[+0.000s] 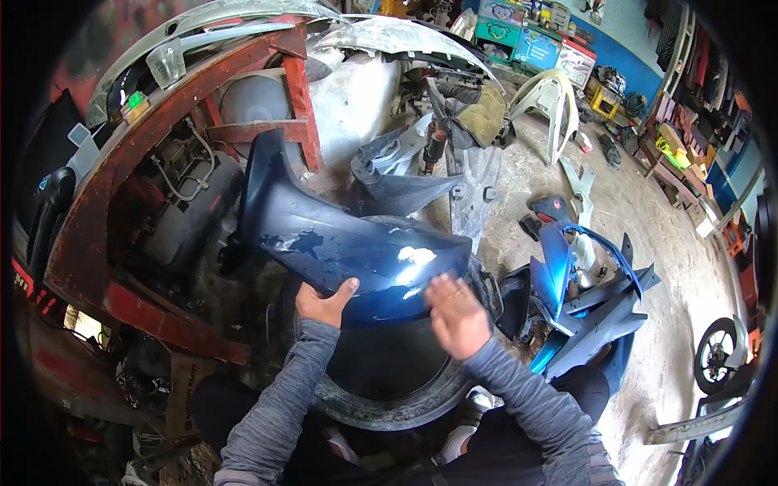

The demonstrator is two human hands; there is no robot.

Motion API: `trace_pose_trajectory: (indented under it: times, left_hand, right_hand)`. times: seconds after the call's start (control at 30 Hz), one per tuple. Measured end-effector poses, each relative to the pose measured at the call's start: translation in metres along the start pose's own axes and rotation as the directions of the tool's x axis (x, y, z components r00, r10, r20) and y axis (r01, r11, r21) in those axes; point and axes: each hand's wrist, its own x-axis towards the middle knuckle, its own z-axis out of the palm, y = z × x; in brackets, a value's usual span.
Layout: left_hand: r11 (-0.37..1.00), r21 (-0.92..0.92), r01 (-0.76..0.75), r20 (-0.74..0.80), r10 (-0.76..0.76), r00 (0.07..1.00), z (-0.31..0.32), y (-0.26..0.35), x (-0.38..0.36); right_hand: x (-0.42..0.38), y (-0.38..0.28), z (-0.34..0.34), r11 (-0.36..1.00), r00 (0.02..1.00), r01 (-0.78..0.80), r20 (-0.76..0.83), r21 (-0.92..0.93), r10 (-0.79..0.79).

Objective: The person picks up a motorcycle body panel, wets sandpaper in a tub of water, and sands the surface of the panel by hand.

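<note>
A glossy dark blue body panel (348, 243) with wet-looking patches lies across an upright-facing round tire (397, 409). My left hand (324, 304) grips the panel's lower edge, its thumb on the surface and its fingers hidden beneath. Near the panel's right end is my right hand (458, 312), slightly blurred, its fingers extended over the surface with nothing visible held in it. Bright reflections show just left of my right hand.
Blue fairing pieces (553, 271) lie on the floor at the right. A red wooden bench (89, 235) with a tank (190, 206) beneath stands at the left. Grey plastic parts (405, 190) lie beyond the panel. A wheel (716, 355) is at the far right.
</note>
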Motion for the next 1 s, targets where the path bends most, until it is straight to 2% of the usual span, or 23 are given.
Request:
trace_pose_trajectory:
  times: [0.07,0.1,0.2,0.23,0.27,0.33,0.37,0.47,0.53,0.6,0.63,0.73,0.87,0.9,1.0]
  left_hand:
    - [1.0,-0.006,0.018,-0.009,-0.018,1.0,-0.002,0.001,0.002]
    - [1.0,-0.017,0.026,-0.024,-0.027,0.999,-0.002,0.002,0.004]
    - [0.997,0.071,0.01,-0.025,-0.008,1.0,-0.004,0.007,0.006]
    - [0.997,0.076,0.011,-0.027,-0.009,1.0,-0.005,0.01,0.005]
    - [0.993,0.117,0.022,-0.051,-0.016,0.999,-0.004,0.013,0.004]
    - [0.988,0.151,0.036,-0.072,-0.025,0.997,-0.003,0.016,0.002]
    - [0.995,0.096,0.022,-0.041,-0.018,0.999,-0.004,0.016,0.004]
    - [0.999,0.03,-0.016,-0.017,0.016,1.0,-0.005,0.014,0.008]
    - [0.999,0.027,-0.03,-0.017,0.03,0.999,-0.008,0.013,0.007]
    - [0.998,0.043,0.043,-0.039,-0.041,0.998,-0.009,0.018,0.008]
    - [0.998,0.041,0.039,-0.036,-0.037,0.999,-0.009,0.018,0.01]
    - [1.0,-0.008,-0.005,-0.03,0.005,1.0,-0.012,0.019,0.012]
    - [1.0,0.024,0.004,-0.032,-0.003,0.999,-0.014,0.028,0.008]
    - [1.0,0.023,-0.001,-0.029,0.002,1.0,-0.014,0.03,0.011]
    - [0.999,-0.022,-0.04,0.033,0.041,0.999,-0.019,0.024,0.014]
  right_hand:
    - [0.007,0.011,-0.008,0.996,0.995,-0.087,-0.048,0.024,0.088]
    - [0.006,0.004,-0.009,0.999,0.999,-0.028,-0.029,-0.023,0.028]
    - [-0.005,-0.028,-0.002,0.985,0.992,0.112,0.038,0.128,-0.118]
    - [-0.001,-0.022,-0.006,0.995,0.995,0.089,0.043,0.051,-0.091]
    - [0.006,-0.011,-0.007,0.998,0.999,-0.032,-0.018,0.057,0.033]
    - [0.012,0.012,-0.01,0.992,0.99,-0.122,-0.063,0.04,0.124]
    - [0.01,0.008,-0.007,0.997,0.995,-0.078,-0.056,-0.008,0.077]
    - [0.003,-0.024,-0.009,0.994,0.997,0.063,0.047,0.089,-0.068]
    - [0.013,-0.004,-0.014,0.997,0.998,-0.047,-0.029,0.055,0.048]
    - [0.018,0.013,-0.02,0.995,0.995,-0.091,-0.047,0.036,0.093]
    - [0.014,0.004,-0.019,0.999,0.998,-0.051,-0.042,0.012,0.052]
    - [0.007,-0.022,-0.018,0.988,0.99,0.106,0.077,0.115,-0.115]
    - [0.018,0.011,-0.022,0.995,0.998,-0.06,-0.026,0.074,0.062]
    - [0.015,0.0,-0.02,0.999,0.999,-0.023,-0.035,0.045,0.025]
    - [0.0,-0.021,-0.012,0.978,0.988,0.128,0.069,0.164,-0.141]
